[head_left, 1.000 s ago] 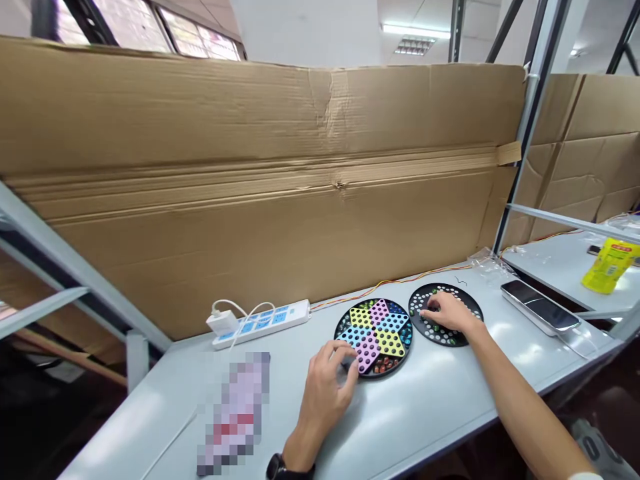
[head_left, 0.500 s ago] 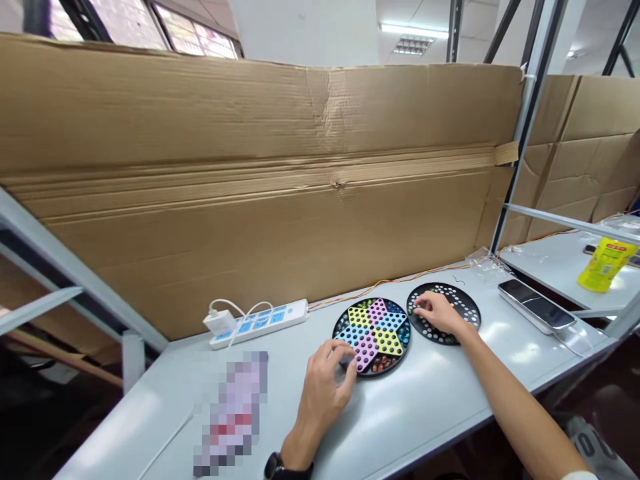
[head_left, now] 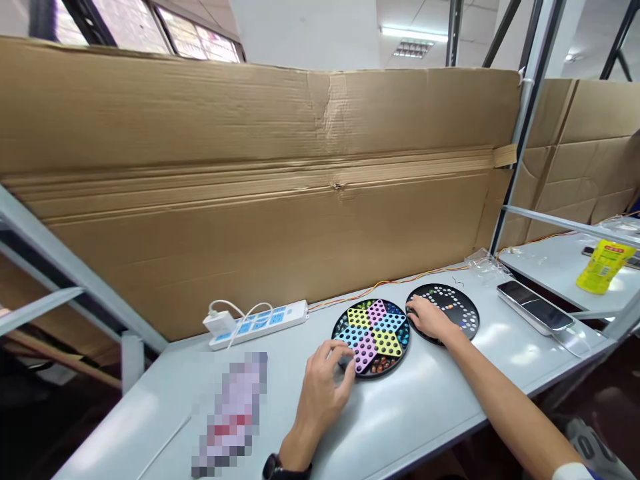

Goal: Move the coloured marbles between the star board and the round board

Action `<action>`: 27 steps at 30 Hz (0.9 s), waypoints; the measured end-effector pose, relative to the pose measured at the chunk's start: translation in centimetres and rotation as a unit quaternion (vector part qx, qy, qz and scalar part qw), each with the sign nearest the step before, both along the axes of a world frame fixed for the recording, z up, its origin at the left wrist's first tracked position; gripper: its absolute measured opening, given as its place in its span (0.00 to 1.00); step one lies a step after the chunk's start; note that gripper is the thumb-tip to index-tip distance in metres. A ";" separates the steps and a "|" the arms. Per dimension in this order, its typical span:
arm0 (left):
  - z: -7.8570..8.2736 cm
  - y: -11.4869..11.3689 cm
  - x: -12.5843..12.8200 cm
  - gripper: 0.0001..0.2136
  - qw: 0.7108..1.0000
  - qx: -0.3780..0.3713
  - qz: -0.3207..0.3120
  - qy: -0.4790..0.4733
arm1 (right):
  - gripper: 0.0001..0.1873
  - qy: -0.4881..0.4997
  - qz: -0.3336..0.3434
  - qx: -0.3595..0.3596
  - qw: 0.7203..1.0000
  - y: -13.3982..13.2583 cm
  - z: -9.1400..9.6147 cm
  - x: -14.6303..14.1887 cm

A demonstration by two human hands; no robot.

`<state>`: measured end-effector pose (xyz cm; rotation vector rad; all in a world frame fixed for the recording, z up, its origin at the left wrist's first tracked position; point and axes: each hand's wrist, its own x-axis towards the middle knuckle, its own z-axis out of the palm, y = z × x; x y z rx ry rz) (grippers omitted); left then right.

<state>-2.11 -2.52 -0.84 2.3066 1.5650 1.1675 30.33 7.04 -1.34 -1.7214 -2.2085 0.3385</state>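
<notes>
Two round black marble boards lie on the pale table (head_left: pixel 395 427). The nearer left one is a Chinese checkers board (head_left: pixel 387 342) with a star in pastel colours and dark-red marbles in its lower wedge (head_left: pixel 381 364). My left hand (head_left: pixel 323 393) curls at that board's near-left edge, fingertips touching or just over it. My right hand (head_left: pixel 430 319) rests on the left part of the second black board (head_left: pixel 459 310), which has white-ringed holes and a few loose marbles. Anything held inside either hand is hidden.
A cardboard partition (head_left: pixel 250 180) stands behind the boards. Left of them lie a white power strip (head_left: pixel 257 325) with a charger and a pixelated bottle (head_left: pixel 231 415). To the right are a phone on a white case (head_left: pixel 534 305) and, further off, a yellow bottle (head_left: pixel 603 268).
My right hand has slid left and nearer, to the black board's left edge, uncovering more of its holes and an orange marble. My left hand has barely moved.
</notes>
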 end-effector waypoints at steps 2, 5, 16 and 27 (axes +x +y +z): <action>-0.1 0.0 0.0 0.10 1.000 0.003 0.000 0.002 | 0.17 -0.019 -0.020 -0.017 0.999 0.0 0.2 -0.2; -0.2 0.1 0.0 0.10 1.000 0.008 0.007 -0.002 | 0.18 -0.017 -0.029 -0.029 0.999 0.1 0.7 -0.5; -0.7 0.6 -0.5 0.11 0.995 0.028 0.092 -0.010 | 0.09 0.168 0.148 0.005 0.974 -2.4 2.1 -12.1; -1.4 1.1 -1.1 0.13 0.990 0.097 0.098 -0.027 | 0.23 0.114 0.186 -0.015 0.976 -4.0 2.5 -14.3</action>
